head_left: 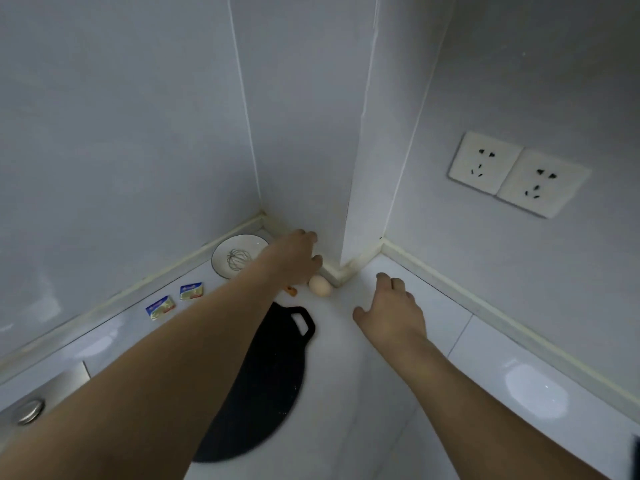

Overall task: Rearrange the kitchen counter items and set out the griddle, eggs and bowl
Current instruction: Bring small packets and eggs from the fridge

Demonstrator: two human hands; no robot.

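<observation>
Two small foil packets [175, 301] with blue and yellow wrappers lie on the white counter [346, 393] near the back wall; their print is too small to read. Beside them a white bowl [221, 258] with a thin dark rim holds a wire whisk [238, 259]. A flat, round, matte black griddle [266, 386] with a loop handle lies on the glossy counter, partly under the left forearm. One smooth, pale tan egg [320, 285] rests by the foot of the wall column, just beyond the griddle's handle. The left hand [294, 259] reaches over the spot beside the egg, fingers curled downward; whether they hold anything cannot be told. The right hand [393, 311] hovers over the counter, fingers spread and loosely bent, holding nothing. Two white sockets [517, 173] sit on the right wall.
</observation>
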